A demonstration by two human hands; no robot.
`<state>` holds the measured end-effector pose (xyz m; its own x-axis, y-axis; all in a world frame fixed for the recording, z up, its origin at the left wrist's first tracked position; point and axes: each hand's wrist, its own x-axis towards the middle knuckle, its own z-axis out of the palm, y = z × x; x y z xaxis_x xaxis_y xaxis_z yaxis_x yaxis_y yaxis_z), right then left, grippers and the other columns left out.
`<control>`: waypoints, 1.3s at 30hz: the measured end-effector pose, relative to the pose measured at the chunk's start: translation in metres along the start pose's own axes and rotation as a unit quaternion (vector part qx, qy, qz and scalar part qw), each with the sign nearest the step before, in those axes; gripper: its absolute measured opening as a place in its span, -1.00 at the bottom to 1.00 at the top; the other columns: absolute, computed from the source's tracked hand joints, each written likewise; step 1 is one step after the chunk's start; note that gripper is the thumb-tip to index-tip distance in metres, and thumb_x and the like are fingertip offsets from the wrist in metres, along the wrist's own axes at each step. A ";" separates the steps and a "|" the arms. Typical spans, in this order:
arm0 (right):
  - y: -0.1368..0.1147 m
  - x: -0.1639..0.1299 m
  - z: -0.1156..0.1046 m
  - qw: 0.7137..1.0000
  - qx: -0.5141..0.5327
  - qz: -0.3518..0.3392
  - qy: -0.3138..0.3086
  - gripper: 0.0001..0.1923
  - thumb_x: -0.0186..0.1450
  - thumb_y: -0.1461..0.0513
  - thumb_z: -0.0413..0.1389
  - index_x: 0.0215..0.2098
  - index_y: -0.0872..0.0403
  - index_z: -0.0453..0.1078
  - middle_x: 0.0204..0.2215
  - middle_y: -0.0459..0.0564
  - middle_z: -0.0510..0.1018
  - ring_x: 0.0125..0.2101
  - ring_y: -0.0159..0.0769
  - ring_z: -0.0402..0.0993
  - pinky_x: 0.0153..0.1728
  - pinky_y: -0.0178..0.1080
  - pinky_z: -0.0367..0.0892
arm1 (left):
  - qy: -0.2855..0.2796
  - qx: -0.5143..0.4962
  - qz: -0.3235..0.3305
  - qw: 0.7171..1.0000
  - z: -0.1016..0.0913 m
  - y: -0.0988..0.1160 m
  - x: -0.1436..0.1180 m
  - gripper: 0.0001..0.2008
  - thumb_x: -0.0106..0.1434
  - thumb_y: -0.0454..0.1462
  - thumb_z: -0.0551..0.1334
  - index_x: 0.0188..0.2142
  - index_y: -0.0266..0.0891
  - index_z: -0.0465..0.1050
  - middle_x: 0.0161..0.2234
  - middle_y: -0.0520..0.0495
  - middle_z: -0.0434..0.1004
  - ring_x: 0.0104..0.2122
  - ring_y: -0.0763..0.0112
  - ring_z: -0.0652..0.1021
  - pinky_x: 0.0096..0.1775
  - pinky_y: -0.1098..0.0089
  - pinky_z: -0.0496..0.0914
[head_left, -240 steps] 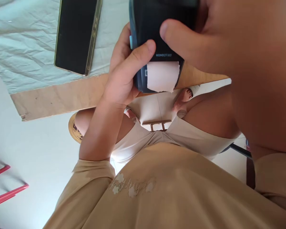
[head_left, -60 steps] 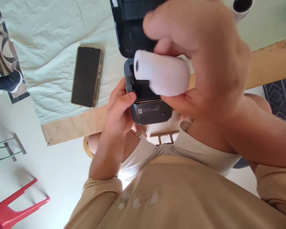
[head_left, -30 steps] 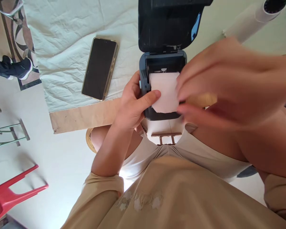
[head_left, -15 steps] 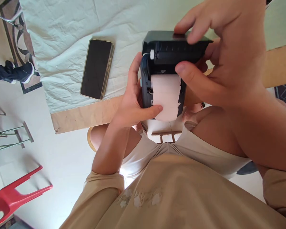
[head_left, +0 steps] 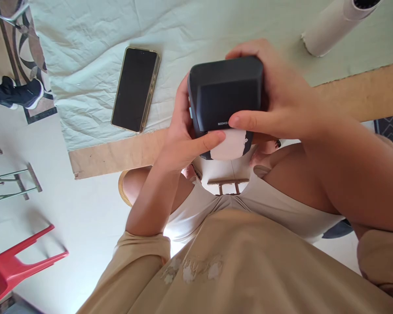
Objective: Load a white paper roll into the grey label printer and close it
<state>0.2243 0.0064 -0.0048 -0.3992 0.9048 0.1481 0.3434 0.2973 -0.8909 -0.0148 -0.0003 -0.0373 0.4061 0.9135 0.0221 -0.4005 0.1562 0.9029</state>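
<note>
Hands (head_left: 183, 139) (both) around printer (head_left: 225, 93)

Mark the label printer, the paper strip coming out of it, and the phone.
label printer (head_left: 227, 89), head view, middle of its dark lid
paper strip (head_left: 231, 146), head view, white end below the lid
phone (head_left: 135, 89), head view, middle of its black screen

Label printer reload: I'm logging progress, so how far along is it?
Done: the label printer has its lid shut, with white paper sticking out of the slot. In hand: the left hand and right hand both grip it. Left: the paper's ragged end is untrimmed.
</note>
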 end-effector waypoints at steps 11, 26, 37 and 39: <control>0.007 0.006 0.006 1.000 0.031 -0.006 -0.001 -0.17 0.31 -0.22 0.37 0.36 -0.09 0.23 0.02 0.01 0.58 -0.14 -0.30 0.53 -0.25 -0.25 0.50 | 0.049 0.038 -0.012 0.998 0.018 0.009 -0.006 -0.31 0.16 -0.08 0.62 0.24 0.10 0.48 0.17 -0.01 0.65 0.29 0.10 0.61 0.22 0.27 0.58; -0.001 0.004 0.011 0.997 0.039 -0.059 0.031 -0.27 0.29 -0.08 0.27 0.31 -0.09 0.14 0.26 0.05 0.48 0.05 -0.21 0.55 0.03 -0.10 0.56 | 0.013 0.014 -0.008 1.000 0.011 0.007 0.006 -0.33 0.18 0.17 0.64 0.19 0.02 0.65 0.22 -0.07 0.69 0.48 -0.04 0.46 0.28 0.20 0.58; 0.003 0.006 0.001 0.992 -0.018 -0.117 0.038 -0.27 0.45 -0.11 0.22 0.36 0.13 0.17 0.34 0.22 0.37 0.35 -0.21 0.48 0.47 -0.08 0.45 | 0.067 0.051 0.021 0.996 0.033 0.021 0.005 -0.66 0.38 -0.01 0.57 0.06 0.00 0.70 0.03 -0.03 0.71 0.21 0.06 0.63 0.21 0.30 0.60; 0.003 0.007 -0.004 0.990 -0.034 -0.124 0.055 -0.22 0.46 -0.17 0.23 0.38 0.16 0.22 0.36 0.20 0.37 0.42 -0.21 0.45 0.56 -0.10 0.35 | 0.014 0.065 0.089 0.994 0.028 0.007 0.020 -0.70 0.49 -0.06 0.47 0.12 -0.09 0.67 0.02 0.03 0.70 0.15 0.12 0.66 0.17 0.35 0.63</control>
<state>0.2261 0.0151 -0.0043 -0.3856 0.8274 0.4082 0.3032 0.5315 -0.7909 0.0134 0.0091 -0.0182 0.3148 0.9325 0.1770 -0.3538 -0.0578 0.9335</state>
